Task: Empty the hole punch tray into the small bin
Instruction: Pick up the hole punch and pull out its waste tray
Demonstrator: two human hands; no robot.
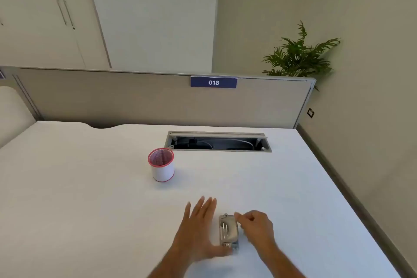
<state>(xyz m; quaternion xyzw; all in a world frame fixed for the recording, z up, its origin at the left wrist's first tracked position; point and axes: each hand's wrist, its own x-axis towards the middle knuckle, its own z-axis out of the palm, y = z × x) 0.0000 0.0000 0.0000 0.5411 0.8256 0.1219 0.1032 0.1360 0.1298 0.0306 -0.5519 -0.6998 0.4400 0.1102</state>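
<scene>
Near the desk's front edge, a person's open left hand and loosely curled, empty right hand flank the metal hole punch, seemingly to grasp it, while the small bin waits upright toward the desk's middle.

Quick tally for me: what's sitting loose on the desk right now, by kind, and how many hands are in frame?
Hole punch: 1, grey metal, near the front edge, between the hands
Small bin: 1, white with red rims, standing upright farther back
Hands: 2, left hand open flat beside the punch, right hand curled at its other side
Total: 4
</scene>
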